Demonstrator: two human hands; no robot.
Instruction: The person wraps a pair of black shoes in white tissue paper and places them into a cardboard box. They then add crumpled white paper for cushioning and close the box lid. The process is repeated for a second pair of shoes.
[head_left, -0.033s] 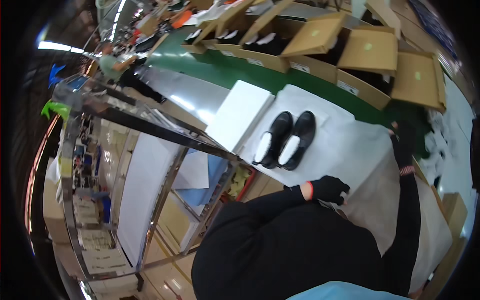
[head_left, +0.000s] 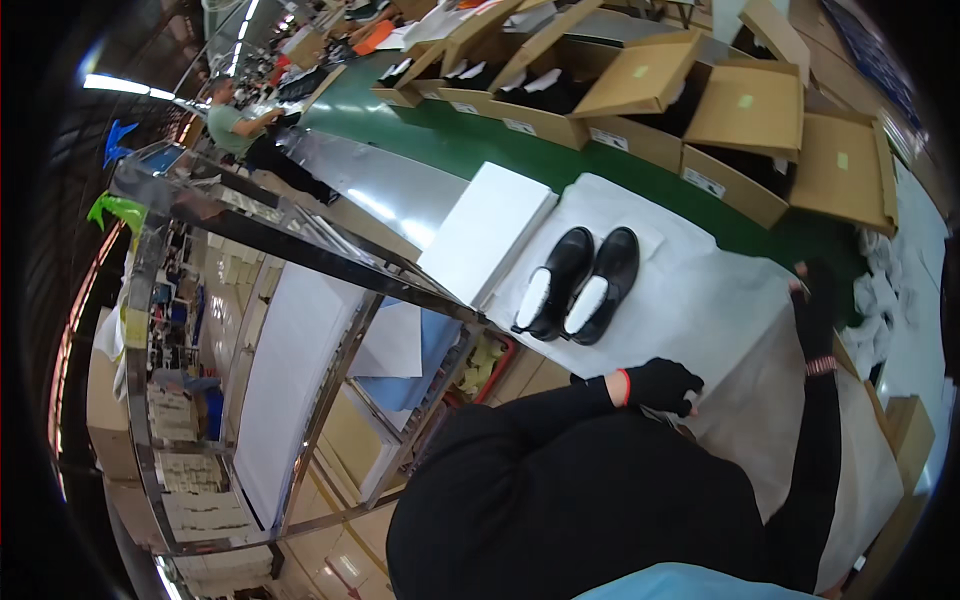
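Observation:
A pair of black ankle boots [head_left: 590,285] with white stuffing in their openings lies side by side on white wrapping paper [head_left: 690,300]. My left hand [head_left: 663,386], in a black glove with a red cuff and bare fingertips, is closed on the paper's near edge, close to my body. Farther right, my right hand [head_left: 818,300], also black-gloved, reaches out to the paper's far right edge. Its fingertips are at that edge and look closed on it. Between my hands the sheet slopes down in soft folds.
A white stack of sheets [head_left: 487,232] stands left of the boots. Open brown shoeboxes [head_left: 640,140] line the green surface [head_left: 400,115] beyond. A metal rack [head_left: 320,400] is on the left. Crumpled white paper [head_left: 885,290] lies at right. A person [head_left: 240,130] stands far left.
The whole view has shifted very slightly. My hands, the paper and the boots keep the same places relative to one another.

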